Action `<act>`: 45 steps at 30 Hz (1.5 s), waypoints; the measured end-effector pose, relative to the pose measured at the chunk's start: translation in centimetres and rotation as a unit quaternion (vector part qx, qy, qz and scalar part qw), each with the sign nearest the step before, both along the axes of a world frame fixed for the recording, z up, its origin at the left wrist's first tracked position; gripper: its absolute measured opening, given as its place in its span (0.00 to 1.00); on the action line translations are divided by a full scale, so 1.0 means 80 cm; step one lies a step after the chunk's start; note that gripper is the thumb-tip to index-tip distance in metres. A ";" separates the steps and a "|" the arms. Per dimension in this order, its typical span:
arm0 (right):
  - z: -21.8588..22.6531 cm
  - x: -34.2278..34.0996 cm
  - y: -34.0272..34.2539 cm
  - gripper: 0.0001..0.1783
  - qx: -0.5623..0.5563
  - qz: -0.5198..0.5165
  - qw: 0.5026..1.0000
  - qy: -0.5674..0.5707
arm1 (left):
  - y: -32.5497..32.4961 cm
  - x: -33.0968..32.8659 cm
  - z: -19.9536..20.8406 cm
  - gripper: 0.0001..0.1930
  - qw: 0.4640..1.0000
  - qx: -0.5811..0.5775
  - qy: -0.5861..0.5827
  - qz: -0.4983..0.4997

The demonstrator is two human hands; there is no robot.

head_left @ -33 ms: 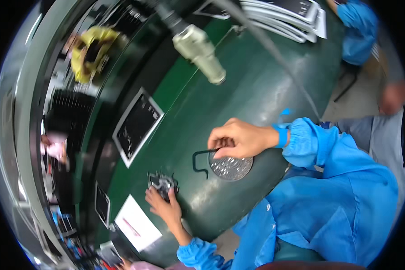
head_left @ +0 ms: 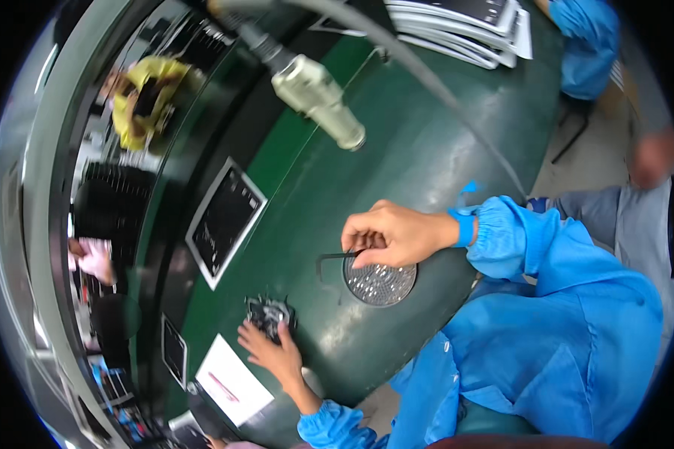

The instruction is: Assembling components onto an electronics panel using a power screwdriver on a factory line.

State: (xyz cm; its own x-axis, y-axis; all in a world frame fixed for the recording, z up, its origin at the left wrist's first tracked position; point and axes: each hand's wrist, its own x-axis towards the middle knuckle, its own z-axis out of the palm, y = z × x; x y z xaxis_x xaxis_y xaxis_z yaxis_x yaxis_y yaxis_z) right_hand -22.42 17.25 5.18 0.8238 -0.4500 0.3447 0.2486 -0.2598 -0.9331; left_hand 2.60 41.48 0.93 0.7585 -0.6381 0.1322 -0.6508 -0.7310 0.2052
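Note:
My right hand [head_left: 397, 233] hovers over a round metal dish [head_left: 382, 286] filled with small shiny screws. Its fingertips pinch a black L-shaped hex key [head_left: 332, 259] that sticks out to the left of the dish. My left hand [head_left: 273, 352] reaches forward near the table's front edge. Its fingertips hold a small black part [head_left: 268, 311] with silvery bits down on the green table [head_left: 412, 142]. Both my sleeves are bright blue.
A cream-coloured power tool [head_left: 318, 93] hangs on a cable over the table's middle. A black tray with a white border [head_left: 225, 221] lies to the left, a white card [head_left: 228, 378] near the front edge. Stacked trays [head_left: 464, 26] and another person's blue sleeve [head_left: 584, 37] are at the far right.

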 end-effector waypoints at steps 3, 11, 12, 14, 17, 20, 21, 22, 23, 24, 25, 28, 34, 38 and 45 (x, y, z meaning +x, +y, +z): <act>-0.007 -0.028 -0.016 0.09 -0.015 -0.022 1.000 -0.006 | -0.046 -0.010 0.034 0.35 0.996 -0.085 0.003 -0.034; -0.012 -0.077 -0.043 0.08 -0.186 -0.030 0.982 -0.023 | -0.255 -0.042 0.087 0.17 0.943 -0.199 0.073 -0.257; -0.016 -0.081 -0.046 0.09 -0.183 -0.028 0.982 -0.043 | -0.284 -0.044 0.085 0.17 0.935 -0.188 0.098 -0.283; -0.026 -0.076 -0.044 0.08 -0.181 -0.018 0.980 -0.085 | -0.318 -0.029 0.082 0.16 0.930 -0.146 0.129 -0.311; -0.030 -0.104 -0.049 0.08 -0.206 -0.054 0.974 -0.079 | -0.410 -0.062 0.051 0.17 0.897 -0.188 -0.001 -0.399; -0.053 -0.119 -0.045 0.08 -0.187 -0.091 0.978 0.025 | -0.490 -0.111 0.052 0.18 0.892 -0.132 0.042 -0.430; -0.054 -0.122 -0.047 0.08 -0.185 -0.093 0.978 0.021 | -0.515 -0.117 0.049 0.18 0.885 -0.121 0.031 -0.449; -0.053 -0.126 -0.050 0.08 -0.168 -0.088 0.982 0.026 | -0.539 -0.123 0.044 0.18 0.879 -0.115 0.019 -0.463; -0.055 -0.132 -0.054 0.07 -0.149 -0.092 0.984 0.036 | -0.570 -0.136 0.034 0.18 0.867 -0.108 0.013 -0.486; -0.052 -0.129 -0.052 0.07 -0.183 -0.097 0.978 0.022 | -0.586 -0.137 0.040 0.18 0.870 -0.108 0.005 -0.481; -0.052 -0.124 -0.050 0.10 -0.206 -0.133 0.969 -0.024 | -0.600 -0.137 0.046 0.17 0.864 -0.109 -0.006 -0.492; -0.051 -0.125 -0.055 0.14 -0.207 -0.173 0.963 -0.016 | -0.655 -0.157 0.020 0.16 0.841 -0.108 0.007 -0.530; -0.051 -0.121 -0.057 0.15 -0.200 -0.179 0.963 0.001 | -0.741 -0.186 -0.011 0.13 0.786 -0.166 -0.008 -0.596; -0.054 -0.125 -0.059 0.14 -0.211 -0.213 0.954 -0.007 | -0.726 -0.162 -0.023 0.10 0.852 -0.155 -0.030 -0.499; -0.052 -0.133 -0.060 0.15 -0.178 -0.212 0.961 -0.011 | -0.491 -0.063 -0.011 0.10 0.863 -0.149 -0.089 -0.475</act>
State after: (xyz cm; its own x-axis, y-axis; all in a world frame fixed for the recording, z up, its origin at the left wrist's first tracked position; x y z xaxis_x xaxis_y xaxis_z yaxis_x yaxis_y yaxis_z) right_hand -33.06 12.43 1.02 0.5827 -0.5939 0.5547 0.0681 -0.6444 -0.7616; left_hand -2.43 2.20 0.07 -0.1378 -0.8785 0.4574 -0.9676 0.2180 0.1271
